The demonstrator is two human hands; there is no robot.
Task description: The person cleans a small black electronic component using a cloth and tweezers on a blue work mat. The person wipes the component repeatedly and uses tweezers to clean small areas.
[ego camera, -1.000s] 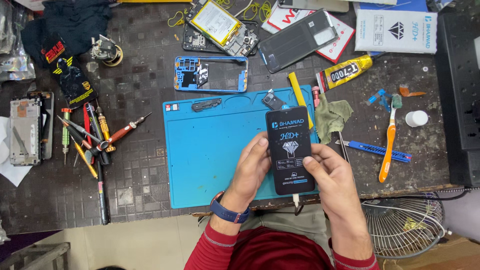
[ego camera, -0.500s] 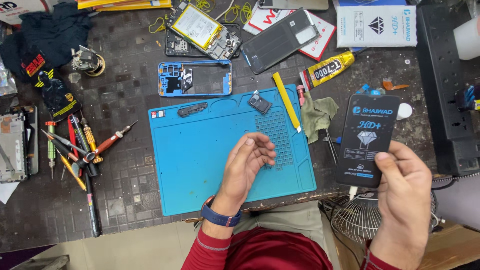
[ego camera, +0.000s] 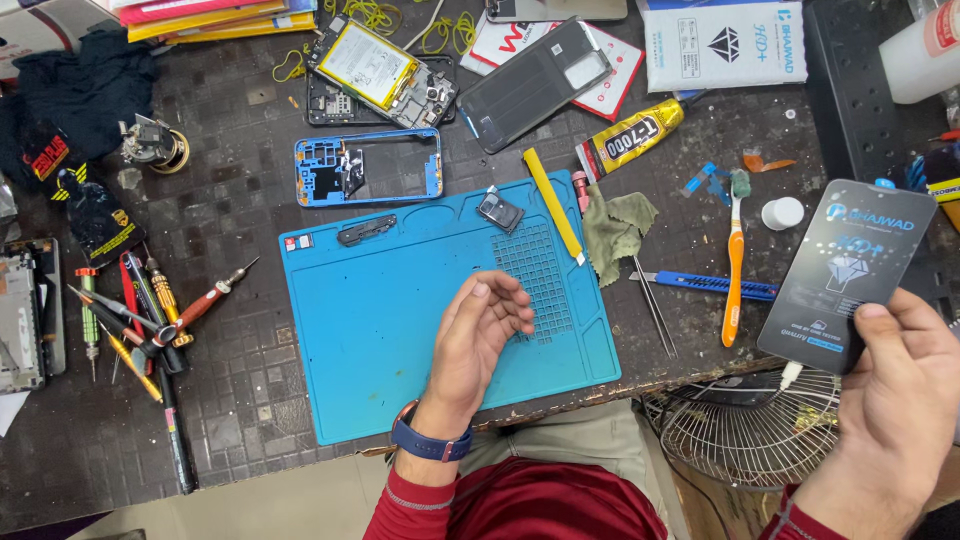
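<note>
Pinching a black screen-protector packet (ego camera: 845, 275) by its lower edge, right hand (ego camera: 900, 400) – held off the bench's right side, printed face up, apparently for reading. Left hand (ego camera: 478, 335) empty, fingers loosely curled, hovering palm-up over the blue repair mat (ego camera: 370, 330) – near the small camera module (ego camera: 499, 211).

The dark bench (ego camera: 240, 400) has little squares all over it. A blue mat (ego camera: 400, 330) lies in the middle. Screwdrivers (ego camera: 140, 310) lie to its left. A blue phone frame (ego camera: 368, 167) lies above it. A glue tube (ego camera: 630, 138) and an orange toothbrush (ego camera: 735, 270) lie to its right.
</note>
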